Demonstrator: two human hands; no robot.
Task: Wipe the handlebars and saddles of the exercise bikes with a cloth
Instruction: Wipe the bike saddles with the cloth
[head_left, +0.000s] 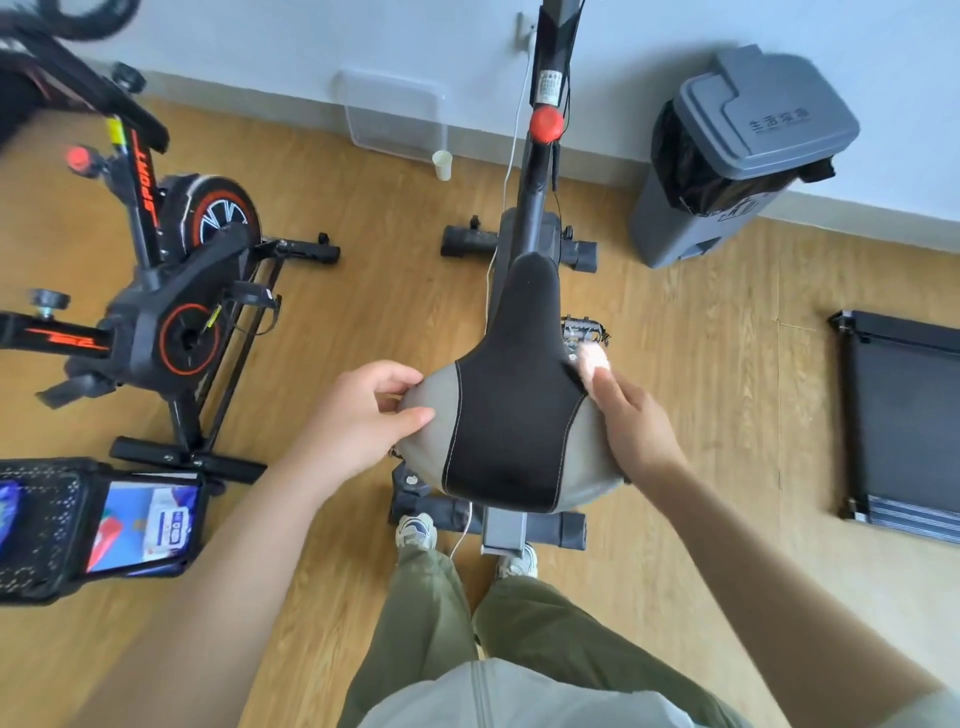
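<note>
one saddle (511, 395) on the centre exercise bike (540, 208) fills the view from above. a person's left grip (363, 415) curls round its grey left edge, steadying it. the right grip (636, 426) presses a pale cloth (592, 362) flat-fingered against the right edge. saddle wiping looks under way; next, likely sweep the cloth across the black top, then move to the second bike (171, 291) at left

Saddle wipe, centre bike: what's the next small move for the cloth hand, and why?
Probably sweep the right hand and its cloth leftward across the black middle of the saddle. The cloth sits only at the saddle's right edge, pressed under the fingers, and the left hand grips the left rear edge, so the seat looks braced for a stroke.
</note>
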